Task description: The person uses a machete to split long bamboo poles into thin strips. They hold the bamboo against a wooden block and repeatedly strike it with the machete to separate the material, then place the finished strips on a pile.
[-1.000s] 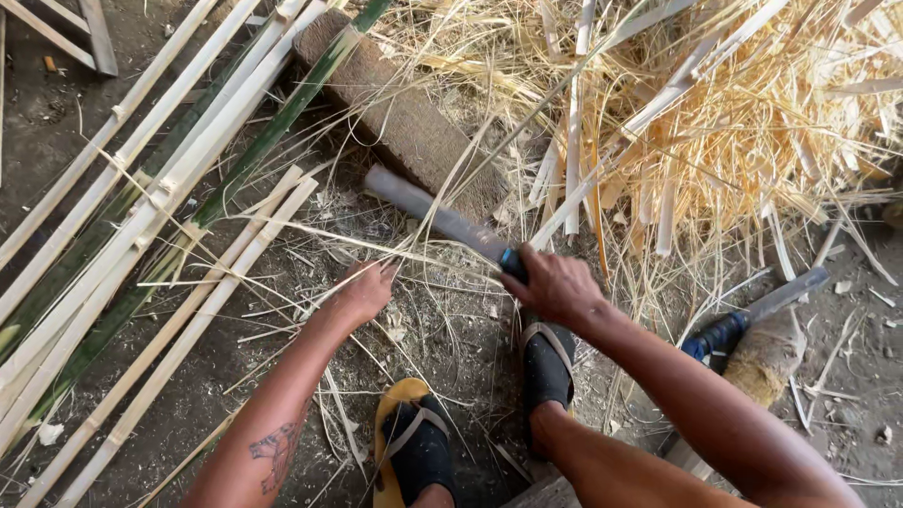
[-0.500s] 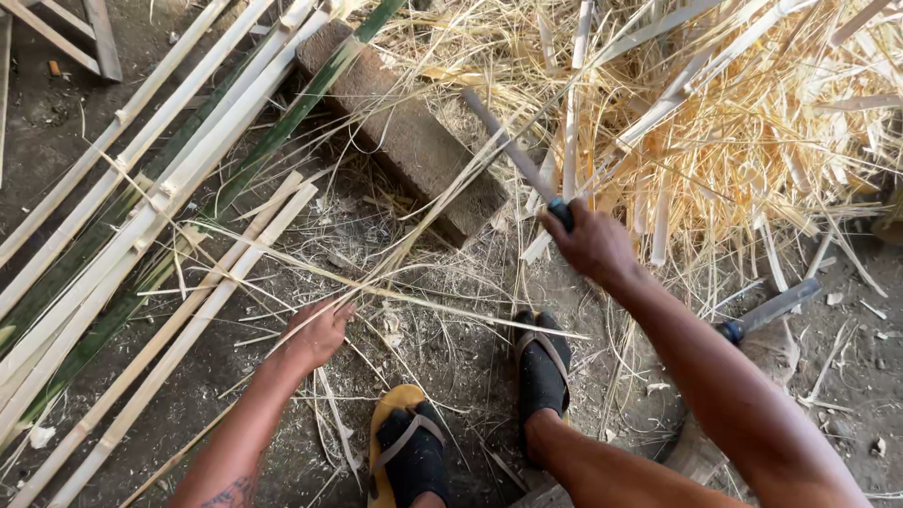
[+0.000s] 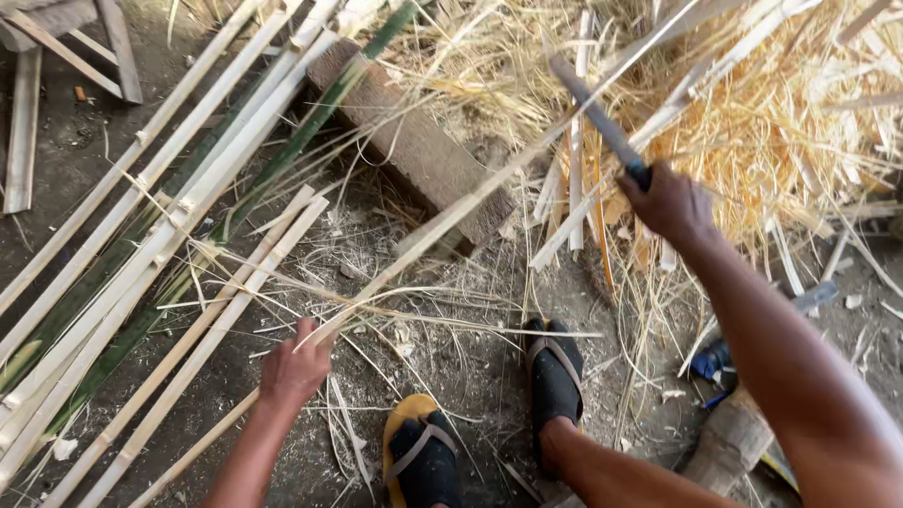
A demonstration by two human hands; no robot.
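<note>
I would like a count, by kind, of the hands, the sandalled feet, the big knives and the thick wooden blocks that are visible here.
Hands: 2, left hand gripping a long bamboo strip, right hand raising a knife
Sandalled feet: 2, and
Big knives: 1
Thick wooden blocks: 2, and
Total: 7

There is just one camera, and it sits on the person's head. It looks almost straight down at the dirt ground [image 3: 85, 169] from close above. The person's two feet [image 3: 555, 376] are near the bottom edge, and both arms reach up into the picture from below. The straw pile [image 3: 790, 122] fills the top right, and long bamboo strips [image 3: 141, 254] cross the left.
</note>
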